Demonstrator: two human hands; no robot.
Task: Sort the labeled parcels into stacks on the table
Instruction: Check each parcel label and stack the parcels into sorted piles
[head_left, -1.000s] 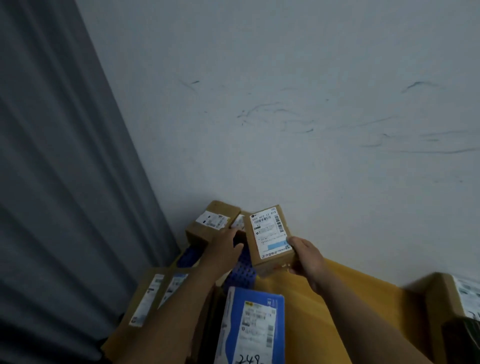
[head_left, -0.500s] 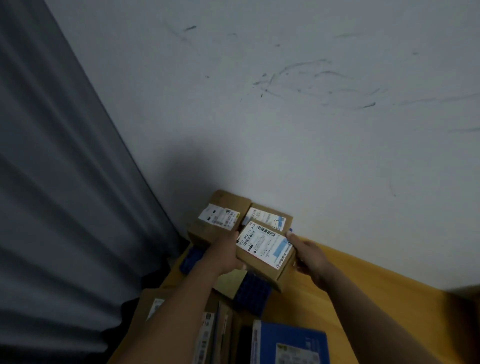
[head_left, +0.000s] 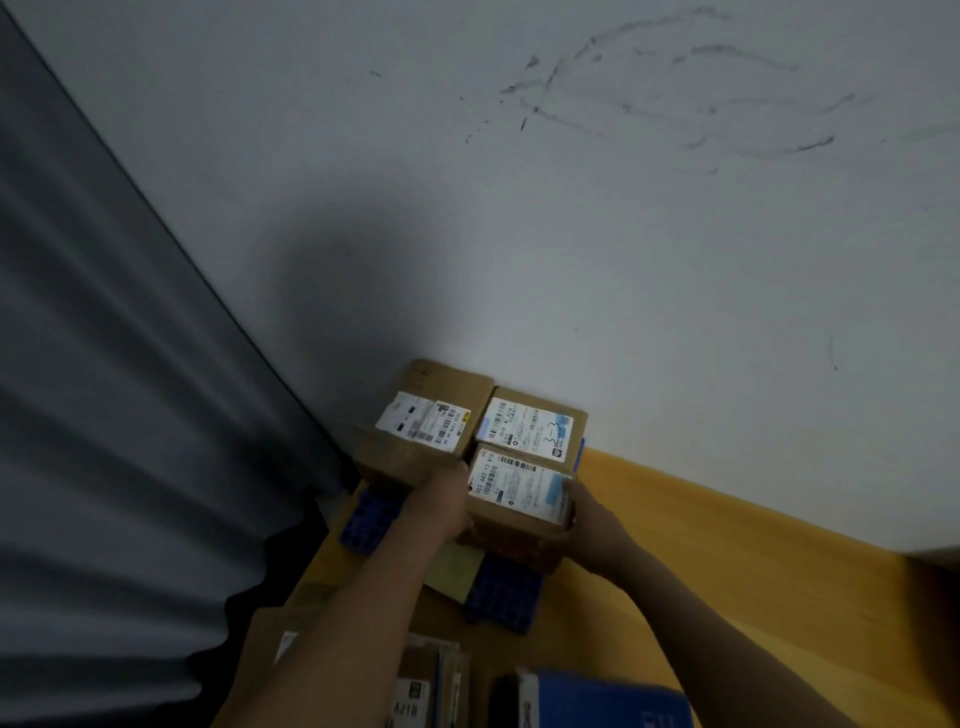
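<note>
A small brown parcel with a white label (head_left: 519, 491) lies label-up, gripped between my left hand (head_left: 441, 501) on its left side and my right hand (head_left: 589, 519) on its right side. It rests against a second labeled parcel marked "3-3" (head_left: 530, 428) just behind it. A larger brown parcel (head_left: 423, 421) stands to their left, against the wall. All three sit at the far left corner of the yellow wooden table (head_left: 727, 561), on top of blue items (head_left: 504, 592). What lies directly under the held parcel is hidden.
A grey curtain (head_left: 130, 415) hangs at the left and a scuffed white wall (head_left: 623, 234) rises behind. More parcels (head_left: 426, 686) and a blue package (head_left: 608, 701) lie at the near edge between my arms. Bare table stretches to the right.
The parcel was held upright in front of the stack, then tipped flat and lowered in front of the "3-3" parcel. Both hands stayed on it. The view shifted upward.
</note>
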